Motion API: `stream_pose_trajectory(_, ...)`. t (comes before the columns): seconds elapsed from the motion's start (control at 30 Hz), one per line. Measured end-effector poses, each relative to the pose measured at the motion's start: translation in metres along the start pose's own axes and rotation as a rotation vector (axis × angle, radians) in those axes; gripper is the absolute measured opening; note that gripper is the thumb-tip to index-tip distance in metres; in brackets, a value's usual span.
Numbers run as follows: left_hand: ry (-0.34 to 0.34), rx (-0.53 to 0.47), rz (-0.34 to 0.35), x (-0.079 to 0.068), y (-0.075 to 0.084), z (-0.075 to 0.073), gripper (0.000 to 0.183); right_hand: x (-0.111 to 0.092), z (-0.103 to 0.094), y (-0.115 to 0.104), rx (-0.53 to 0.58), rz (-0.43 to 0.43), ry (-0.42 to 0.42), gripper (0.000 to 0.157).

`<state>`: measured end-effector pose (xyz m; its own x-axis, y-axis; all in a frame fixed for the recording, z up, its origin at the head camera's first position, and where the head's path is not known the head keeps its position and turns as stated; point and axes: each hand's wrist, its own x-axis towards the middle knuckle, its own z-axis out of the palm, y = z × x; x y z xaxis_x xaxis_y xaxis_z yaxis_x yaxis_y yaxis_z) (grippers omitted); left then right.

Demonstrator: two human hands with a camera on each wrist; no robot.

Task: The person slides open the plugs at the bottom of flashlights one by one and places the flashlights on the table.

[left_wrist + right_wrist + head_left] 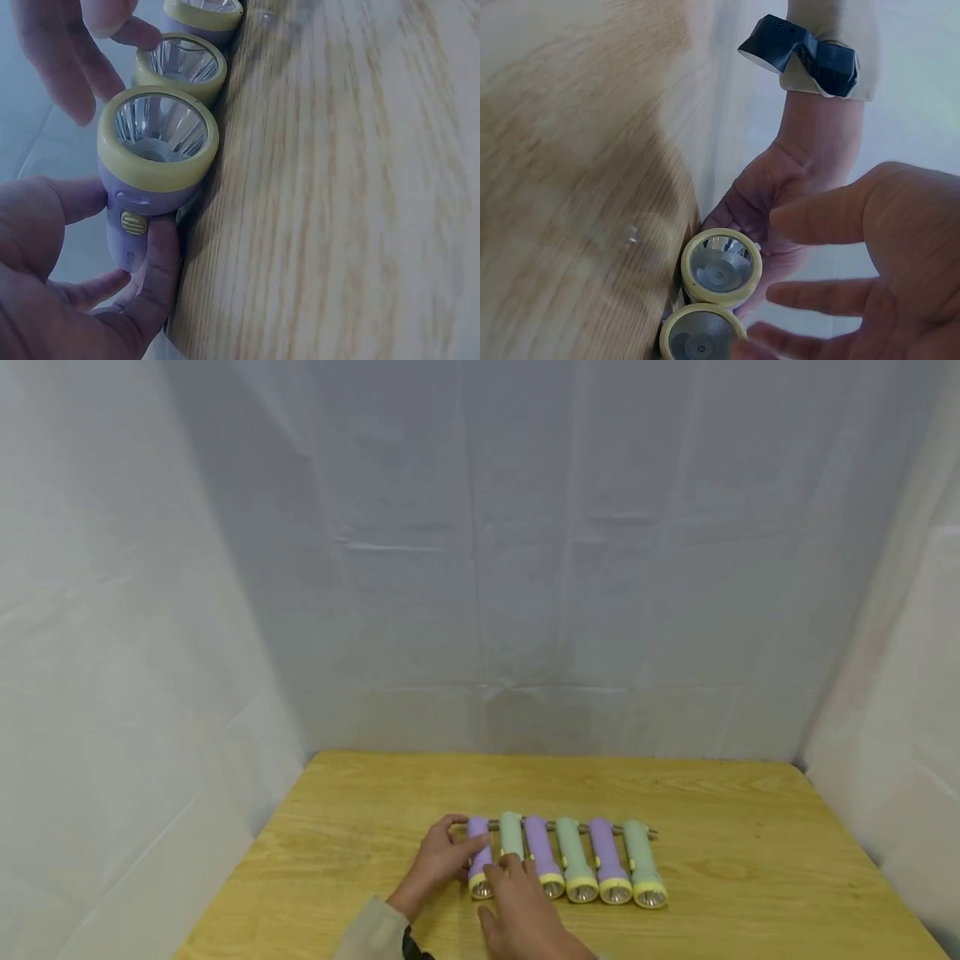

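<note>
A row of purple and mint-green flashlights with yellow heads lies side by side on the table, lenses toward me. My left hand point(441, 853) grips the leftmost purple flashlight point(478, 839), thumb on one side and fingers around the other. In the left wrist view its yellow-rimmed lens and ridged switch point(134, 223) show. Over the neighbouring green flashlight point(512, 833) hovers my right hand point(521, 906), fingers loosely spread. One of its fingertips meets or nearly meets that flashlight's head point(703, 337); contact is hard to tell. The right hand hides part of this flashlight.
Further right in the row lie a purple flashlight point(603, 847) and, at the end, a green flashlight point(642, 860). Thin metal bars point(651, 833) run beneath their tail ends. Pale sheets point(510, 568) enclose the wooden table point(360, 793) at the back and sides.
</note>
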<state>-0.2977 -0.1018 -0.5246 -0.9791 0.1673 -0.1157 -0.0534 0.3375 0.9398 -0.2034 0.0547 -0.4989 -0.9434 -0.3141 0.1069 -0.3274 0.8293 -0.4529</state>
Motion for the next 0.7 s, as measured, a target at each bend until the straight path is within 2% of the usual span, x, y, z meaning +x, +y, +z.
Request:
stream_pose_trajectory(0.1,0.017,0.012,0.011,0.0012,0.0005,0.001,0.066,-0.001,0.0004,0.002,-0.047,-0.015,0.076,0.043)
stream_pose_trajectory(0.17,0.022,0.025,0.007,0.0015,0.0008,0.001,0.066,-0.0005,0.0005,0.0034,-0.073,-0.021,0.095,0.04)
stream_pose_trajectory(0.43,0.055,0.065,-0.004,0.0028,0.001,0.0002,0.064,0.0013,-0.0007,0.0049,0.016,0.028,0.05,0.042)
stream_pose_trajectory(0.7,0.079,0.096,0.001,0.0018,0.0014,-0.002,0.06,0.0043,-0.0013,0.0053,0.053,0.021,0.012,0.045)
